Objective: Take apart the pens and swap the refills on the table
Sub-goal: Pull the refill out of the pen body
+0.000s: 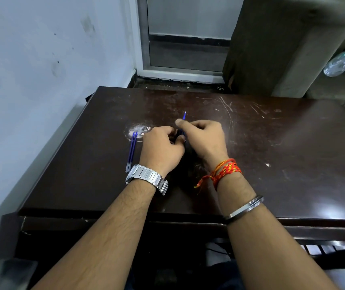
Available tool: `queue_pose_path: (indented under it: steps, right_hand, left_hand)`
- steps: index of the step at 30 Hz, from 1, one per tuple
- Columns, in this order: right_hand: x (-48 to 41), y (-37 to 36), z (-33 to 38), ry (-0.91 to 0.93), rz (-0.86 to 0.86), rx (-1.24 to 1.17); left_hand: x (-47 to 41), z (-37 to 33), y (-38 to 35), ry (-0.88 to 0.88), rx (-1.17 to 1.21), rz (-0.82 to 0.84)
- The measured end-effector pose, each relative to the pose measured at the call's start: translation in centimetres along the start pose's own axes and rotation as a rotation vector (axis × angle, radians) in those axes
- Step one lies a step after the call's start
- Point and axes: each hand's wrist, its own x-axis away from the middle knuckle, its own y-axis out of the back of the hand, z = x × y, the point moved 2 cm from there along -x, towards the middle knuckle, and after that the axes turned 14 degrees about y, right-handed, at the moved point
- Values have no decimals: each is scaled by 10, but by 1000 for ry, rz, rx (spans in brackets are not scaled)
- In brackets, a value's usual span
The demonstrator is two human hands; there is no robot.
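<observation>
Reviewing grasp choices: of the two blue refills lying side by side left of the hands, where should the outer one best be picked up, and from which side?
Probably mid-shaft, pinched from above on the outer blue refill, coming in from its open left side. It lies flat on the table, close against its twin, so only the left flank is free. The left hand sits nearest, though both hands are busy with a pen.

Two blue refills are lying near the left edge of a dark brown, white-scratched tabletop, while a silver watch and red-and-yellow thread are showing on the wrists.
</observation>
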Motion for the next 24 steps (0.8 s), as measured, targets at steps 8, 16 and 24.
queue_pose_path:
  steps: [8, 16, 24]
  right_hand:
    - [-3, -4, -8, -3, -36, -164]
    - [-8, 20, 3, 130, -305, -266]
    - [-7, 24, -2, 150, -168, 119]
  left_hand:
    - [1, 0, -1, -6, 11, 11]
    - [0, 2, 0, 87, -16, 14]
    - [-6, 7, 3, 230, 2, -97]
